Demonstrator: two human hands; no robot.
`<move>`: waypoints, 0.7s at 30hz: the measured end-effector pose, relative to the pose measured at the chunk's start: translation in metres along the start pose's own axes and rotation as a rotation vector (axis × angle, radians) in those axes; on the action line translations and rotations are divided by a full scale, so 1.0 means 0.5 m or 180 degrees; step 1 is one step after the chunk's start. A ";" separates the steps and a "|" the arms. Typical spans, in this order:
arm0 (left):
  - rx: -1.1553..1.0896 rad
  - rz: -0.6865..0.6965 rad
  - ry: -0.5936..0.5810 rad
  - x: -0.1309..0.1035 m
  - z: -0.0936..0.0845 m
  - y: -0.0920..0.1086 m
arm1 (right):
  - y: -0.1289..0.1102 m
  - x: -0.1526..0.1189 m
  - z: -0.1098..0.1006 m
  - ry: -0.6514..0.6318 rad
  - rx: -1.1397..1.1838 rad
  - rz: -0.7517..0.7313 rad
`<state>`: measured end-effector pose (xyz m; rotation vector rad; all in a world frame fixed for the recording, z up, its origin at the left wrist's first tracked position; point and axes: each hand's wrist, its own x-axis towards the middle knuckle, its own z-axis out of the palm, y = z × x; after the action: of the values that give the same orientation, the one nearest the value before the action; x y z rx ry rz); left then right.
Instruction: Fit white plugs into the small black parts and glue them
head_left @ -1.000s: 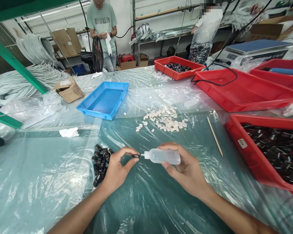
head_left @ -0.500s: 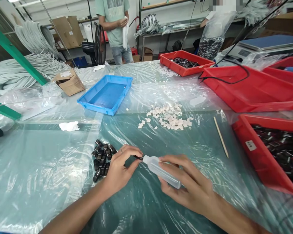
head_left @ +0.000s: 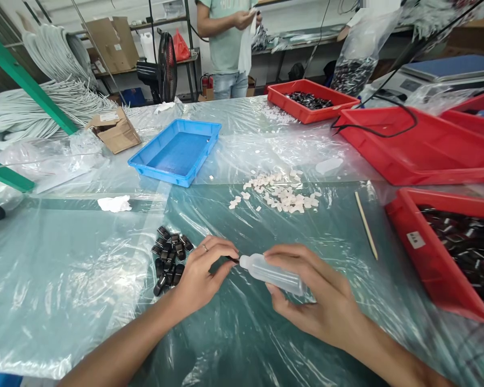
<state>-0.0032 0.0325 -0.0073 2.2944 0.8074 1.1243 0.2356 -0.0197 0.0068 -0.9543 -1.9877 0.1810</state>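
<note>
My left hand pinches a small black part between thumb and fingertips; most of it is hidden. In my right hand lies a translucent plastic squeeze bottle, tilted, its tip pointing left. The bottle's tip meets or nearly meets the black part; I cannot tell whether they touch. Beside my left wrist sits a pile of small black parts with shiny metal faces. Beyond both hands, small whitish flat pieces are scattered on the plastic-covered table.
A blue tray stands beyond the pile. Red bins hold black parts at right and at the back; another red bin lies between. A wooden stick lies near the right bin. Across the table stands a person holding white material.
The bottle has tilted closer to level and shifted slightly right with my right hand. My left hand keeps its pinch. The person across the table has moved right in view.
</note>
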 end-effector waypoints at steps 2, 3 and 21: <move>-0.0013 -0.0020 0.0011 0.002 0.000 0.002 | -0.002 -0.007 0.003 0.0000 -0.0287 -0.0271; -0.0023 -0.0024 0.0017 0.002 0.000 0.003 | -0.003 -0.010 0.005 0.0004 -0.0476 -0.0419; -0.0409 -0.0500 0.0031 -0.009 0.005 0.010 | 0.154 -0.014 0.049 0.0036 0.1867 0.2470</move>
<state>-0.0020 0.0254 -0.0079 2.0836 0.8762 1.0851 0.2612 0.0343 -0.0478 -1.2540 -1.3243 1.1117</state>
